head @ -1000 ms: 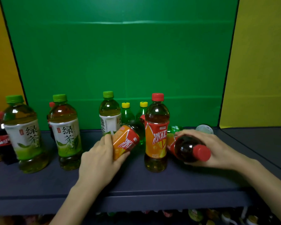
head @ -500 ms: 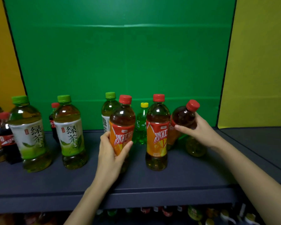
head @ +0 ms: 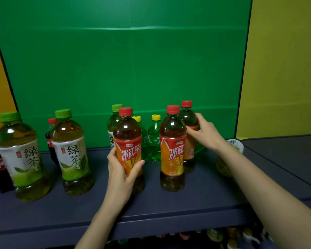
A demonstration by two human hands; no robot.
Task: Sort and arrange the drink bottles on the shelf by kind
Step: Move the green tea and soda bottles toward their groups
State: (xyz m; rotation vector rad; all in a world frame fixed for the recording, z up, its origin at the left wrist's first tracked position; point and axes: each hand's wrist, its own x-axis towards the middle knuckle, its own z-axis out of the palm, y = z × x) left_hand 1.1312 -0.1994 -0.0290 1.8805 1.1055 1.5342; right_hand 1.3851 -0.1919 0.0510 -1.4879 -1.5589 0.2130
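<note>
Three red-capped iced black tea bottles (head: 172,155) stand upright near the middle of the shelf (head: 169,209). The left hand (head: 120,175) is wrapped round the label of one toward the front edge. The right hand (head: 205,133) clasps the shoulder of the rearmost, and the third stands free, just in front of that one.

The likeliest upset, I judge, is the rear bottle bumping its free neighbour and tipping it toward the front edge. The small Sprite bottles (head: 153,141) close behind could also be toppled. The right forearm may nudge the green tea bottle on its side (head: 230,159) toward the right edge and set it rolling.

Upright green tea bottles (head: 72,155) and cola bottles (head: 50,139) fill the left end. The shelf is dark, flat and smooth, backed by a green backboard (head: 124,69) between yellow panels (head: 285,69). More bottles (head: 214,234) show below its front edge.
</note>
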